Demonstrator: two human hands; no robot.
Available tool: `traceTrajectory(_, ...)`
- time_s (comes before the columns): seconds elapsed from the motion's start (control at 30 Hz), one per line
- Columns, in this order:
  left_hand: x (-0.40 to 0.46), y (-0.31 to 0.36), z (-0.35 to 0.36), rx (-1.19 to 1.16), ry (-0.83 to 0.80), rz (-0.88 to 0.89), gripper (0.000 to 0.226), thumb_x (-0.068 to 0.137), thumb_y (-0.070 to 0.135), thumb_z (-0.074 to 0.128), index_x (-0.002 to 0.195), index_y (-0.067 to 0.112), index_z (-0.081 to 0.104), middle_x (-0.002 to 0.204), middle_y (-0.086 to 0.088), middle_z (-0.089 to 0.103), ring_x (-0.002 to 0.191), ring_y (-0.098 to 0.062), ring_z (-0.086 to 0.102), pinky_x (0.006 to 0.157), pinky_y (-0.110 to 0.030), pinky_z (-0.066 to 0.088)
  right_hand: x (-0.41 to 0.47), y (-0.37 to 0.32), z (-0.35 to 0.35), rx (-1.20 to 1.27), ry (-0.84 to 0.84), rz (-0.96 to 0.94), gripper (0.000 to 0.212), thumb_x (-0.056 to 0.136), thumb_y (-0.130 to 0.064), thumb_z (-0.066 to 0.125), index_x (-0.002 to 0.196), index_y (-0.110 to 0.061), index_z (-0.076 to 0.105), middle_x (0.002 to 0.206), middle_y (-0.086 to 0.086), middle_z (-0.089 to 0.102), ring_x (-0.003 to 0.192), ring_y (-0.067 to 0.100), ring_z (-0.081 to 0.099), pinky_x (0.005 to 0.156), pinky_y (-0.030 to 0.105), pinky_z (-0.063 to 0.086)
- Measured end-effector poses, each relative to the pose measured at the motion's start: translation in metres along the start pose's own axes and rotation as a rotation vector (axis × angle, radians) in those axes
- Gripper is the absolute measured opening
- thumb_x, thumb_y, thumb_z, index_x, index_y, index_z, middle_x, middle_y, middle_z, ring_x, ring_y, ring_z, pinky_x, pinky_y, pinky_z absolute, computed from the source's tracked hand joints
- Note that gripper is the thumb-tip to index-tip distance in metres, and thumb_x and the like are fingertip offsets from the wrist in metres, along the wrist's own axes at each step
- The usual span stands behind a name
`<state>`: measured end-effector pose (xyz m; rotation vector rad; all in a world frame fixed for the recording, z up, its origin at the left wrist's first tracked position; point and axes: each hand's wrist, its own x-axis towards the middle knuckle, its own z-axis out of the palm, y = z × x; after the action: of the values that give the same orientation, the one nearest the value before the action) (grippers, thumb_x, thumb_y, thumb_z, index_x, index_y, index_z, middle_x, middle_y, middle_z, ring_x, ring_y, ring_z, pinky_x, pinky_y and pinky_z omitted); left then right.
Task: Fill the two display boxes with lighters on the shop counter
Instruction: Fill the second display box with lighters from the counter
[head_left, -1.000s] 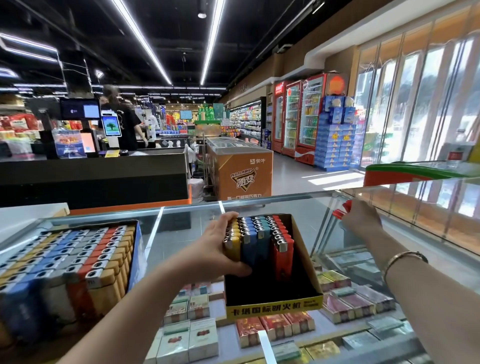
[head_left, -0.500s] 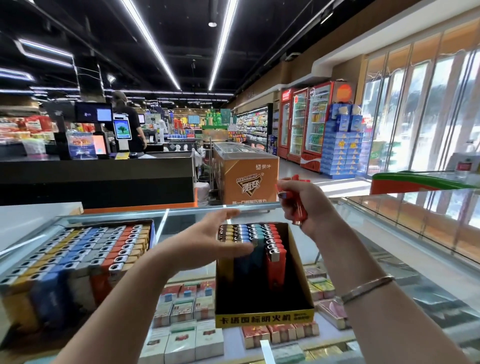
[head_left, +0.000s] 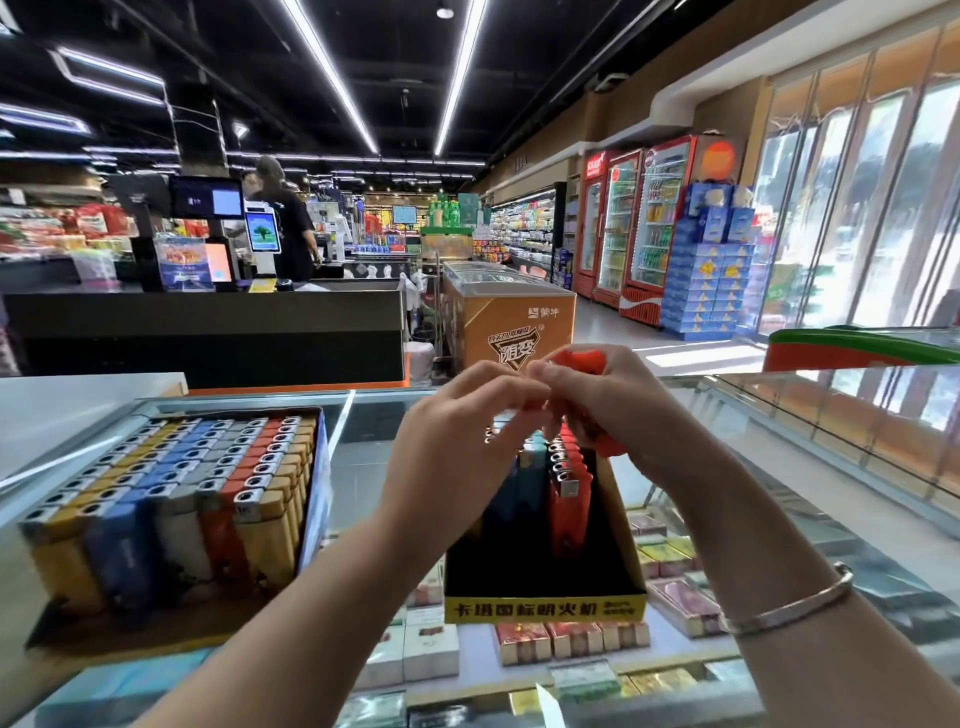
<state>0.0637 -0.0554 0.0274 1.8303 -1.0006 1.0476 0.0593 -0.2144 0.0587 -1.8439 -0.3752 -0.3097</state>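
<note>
Where yellow strip (head_left: 544, 609) reads 卡塔国标明火机, half-filled box (head_left: 621, 525).

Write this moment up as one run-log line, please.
stage: restocking | hands: left hand and right hand together on red lighters | yellow-fronted box: part filled | left box: full

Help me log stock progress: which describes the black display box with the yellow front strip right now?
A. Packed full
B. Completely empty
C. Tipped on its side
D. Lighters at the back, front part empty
D: the black display box holds lighters only at its back; its front floor is bare.
</note>
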Motion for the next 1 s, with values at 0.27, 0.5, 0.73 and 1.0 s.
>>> traceTrajectory(0.27,0.011,0.002,-0.016,-0.219,0.179,-0.27,0.019,0.092,0.008,0.051,0.105,0.016,0.061,0.091,0.013,0.058,0.076,0.0,0.062,0.066,-0.013,0.05,0.01,0.03,-0.019,-0.183,0.31,0.133,0.008,0.088,-0.013,0.059,0.084,-0.006,0.058,0.065,0.009,0.056,0.046,0.012,0.047,0.036,0.015,0.036)
traceTrajectory(0.5,0.003,0.014,-0.006,-0.198,-0.17,-0.166,0.027,0.081,0.016,0.069,0.101,0.034,0.065,0.08,0.023,0.062,0.063,0.002,0.06,0.06,-0.009,0.047,0.017,0.05,-0.011,-0.251,0.232,0.262,0.009,0.085,-0.016,0.061,0.085,-0.009,0.056,0.061,0.003,0.042,0.045,0.012,0.037,0.032,0.012,0.026)
traceTrajectory(0.73,-0.005,0.028,0.001,0.124,-0.41,0.094,0.019,0.077,0.026,0.069,0.096,0.024,0.073,0.092,0.01,0.071,0.072,-0.004,0.063,0.068,-0.019,0.054,0.019,0.052,-0.012,-0.277,0.255,0.248,0.011,0.083,-0.018,0.063,0.081,-0.008,0.059,0.062,0.003,0.049,0.047,0.012,0.042,0.031,0.011,0.028)
traceTrajectory(1.0,-0.002,0.034,-0.003,0.203,-0.476,0.178,0.017,0.078,0.024,0.065,0.091,0.02,0.074,0.089,0.005,0.071,0.066,-0.014,0.068,0.058,-0.031,0.059,0.02,0.053,-0.012,-0.305,0.254,0.229,0.013,0.082,-0.019,0.064,0.075,-0.01,0.056,0.062,0.002,0.048,0.051,0.012,0.044,0.032,0.014,0.031)
